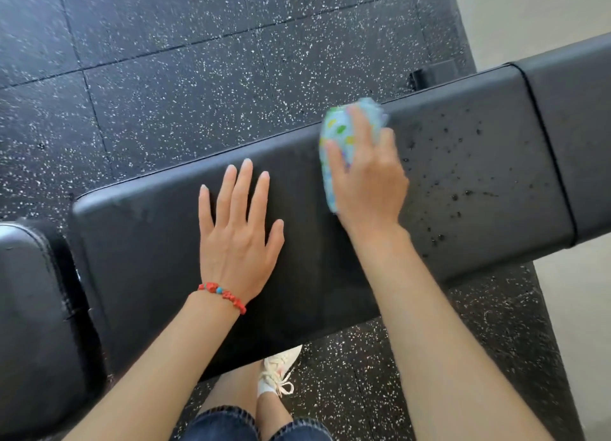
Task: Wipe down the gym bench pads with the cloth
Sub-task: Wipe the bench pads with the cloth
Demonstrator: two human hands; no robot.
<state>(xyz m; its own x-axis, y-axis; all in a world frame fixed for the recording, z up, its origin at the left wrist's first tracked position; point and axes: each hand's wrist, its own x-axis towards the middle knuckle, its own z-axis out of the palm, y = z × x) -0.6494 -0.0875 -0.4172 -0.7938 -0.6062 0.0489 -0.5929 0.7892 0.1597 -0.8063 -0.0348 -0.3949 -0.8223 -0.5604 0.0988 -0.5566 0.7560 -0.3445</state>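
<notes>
**Hands on the middle pad, droplets still ahead**

My left hand [238, 229] lies flat and open on the long middle pad [158, 242], fingers spread, holding nothing; it seems only to brace me. A red bead bracelet [222, 295] sits at that wrist. To its right, my right hand [367, 179] is closed around the bunched blue patterned cloth [337, 133], pressing it onto the same pad near the far edge.

Reading the bench from left to right: the small end pad [29, 301] at the left shows no droplets, though I cannot tell whether it has been wiped. The stretch of middle pad under and around my left hand looks dry and even. Just right of the cloth, a scatter of dark droplets [453, 182] covers the pad up to the seam. Beyond the seam, the next pad [582, 116] looks dry.

I judge the job roughly midway: the spotted stretch and the right pad remain.
</notes>
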